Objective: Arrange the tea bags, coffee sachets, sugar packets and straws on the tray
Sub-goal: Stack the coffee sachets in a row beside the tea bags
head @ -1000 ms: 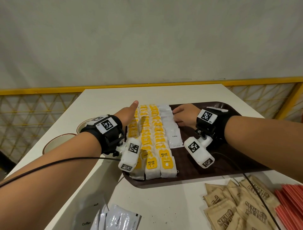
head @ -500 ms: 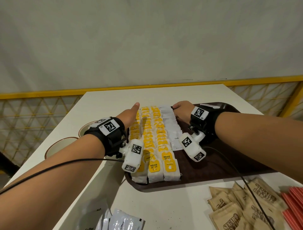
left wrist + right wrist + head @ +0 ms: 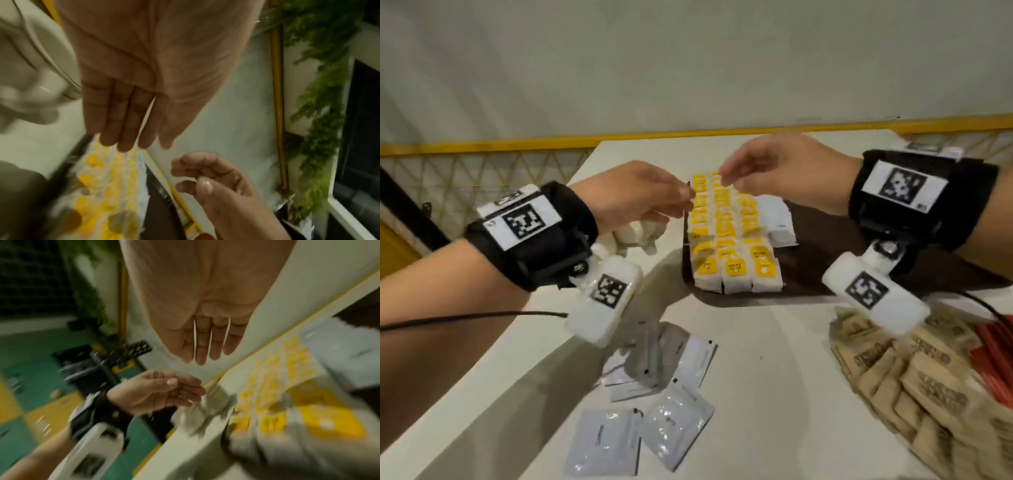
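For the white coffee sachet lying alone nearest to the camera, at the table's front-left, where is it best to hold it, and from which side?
The nearest coffee sachet lies flat on the table with its left edge and front edge uncovered, while its right edge meets a neighbouring sachet. Likely best: come from above with the left hand, which is on that side, and pinch the free front-left corner, thumb beneath.
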{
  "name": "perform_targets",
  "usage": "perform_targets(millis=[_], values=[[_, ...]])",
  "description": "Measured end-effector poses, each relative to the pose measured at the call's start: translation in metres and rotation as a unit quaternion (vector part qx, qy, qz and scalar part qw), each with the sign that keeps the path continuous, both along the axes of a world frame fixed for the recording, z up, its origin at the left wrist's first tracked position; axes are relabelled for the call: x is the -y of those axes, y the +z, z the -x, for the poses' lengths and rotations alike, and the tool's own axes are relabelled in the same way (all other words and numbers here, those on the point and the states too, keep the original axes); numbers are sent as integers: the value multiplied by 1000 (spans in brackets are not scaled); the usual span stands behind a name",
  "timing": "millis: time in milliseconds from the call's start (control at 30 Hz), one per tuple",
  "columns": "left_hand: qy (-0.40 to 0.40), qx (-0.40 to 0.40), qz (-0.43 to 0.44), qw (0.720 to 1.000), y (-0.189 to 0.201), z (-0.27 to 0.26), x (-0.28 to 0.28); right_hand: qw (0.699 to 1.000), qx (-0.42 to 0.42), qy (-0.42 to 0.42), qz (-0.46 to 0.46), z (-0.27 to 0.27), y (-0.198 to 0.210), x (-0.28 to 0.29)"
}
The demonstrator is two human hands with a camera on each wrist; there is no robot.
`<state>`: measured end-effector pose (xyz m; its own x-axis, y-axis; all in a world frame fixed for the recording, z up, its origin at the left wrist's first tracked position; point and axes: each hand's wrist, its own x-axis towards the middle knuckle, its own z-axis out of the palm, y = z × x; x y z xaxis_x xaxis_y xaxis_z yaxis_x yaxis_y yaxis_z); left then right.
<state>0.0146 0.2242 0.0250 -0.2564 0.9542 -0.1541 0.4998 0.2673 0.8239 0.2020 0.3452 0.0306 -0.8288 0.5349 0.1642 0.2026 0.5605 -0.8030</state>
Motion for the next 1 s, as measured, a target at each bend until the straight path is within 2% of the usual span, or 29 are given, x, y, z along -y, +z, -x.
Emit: perform_targets(millis=[67, 133, 233, 333, 433, 533, 733, 767, 867, 933, 1000], values=[[-84, -113, 80, 987, -2, 1, 44, 986, 108, 86, -93, -9, -8, 48], [-126, -199, 163, 958, -10, 4, 81, 956, 201, 141, -161, -12, -23, 87], [-141, -251, 214, 933, -25, 5, 120, 913, 289, 200, -208, -4, -47, 123], [-168, -316, 206, 911, -47, -6, 134, 905, 323, 167, -221, 10, -67, 144], [-148, -347, 160, 912, -65, -15, 124, 913, 315, 107, -238, 21, -75, 155], [-139, -343, 108, 923, -72, -13, 109, 914, 332, 110, -206, 25, -69, 150], [-111, -306, 151, 934, -69, -11, 97, 919, 340, 104, -168, 10, -56, 122], [-103, -282, 155, 941, -68, -9, 99, 930, 321, 106, -147, 6, -50, 119], [-54, -146, 165, 974, -64, -1, 108, 953, 255, 149, -60, -3, -34, 127], [-20, -92, 161, 982, -59, 6, 114, 944, 256, 202, -52, 0, -35, 147], [9, -61, 147, 987, -53, 11, 119, 925, 264, 249, -114, 10, -47, 169]])
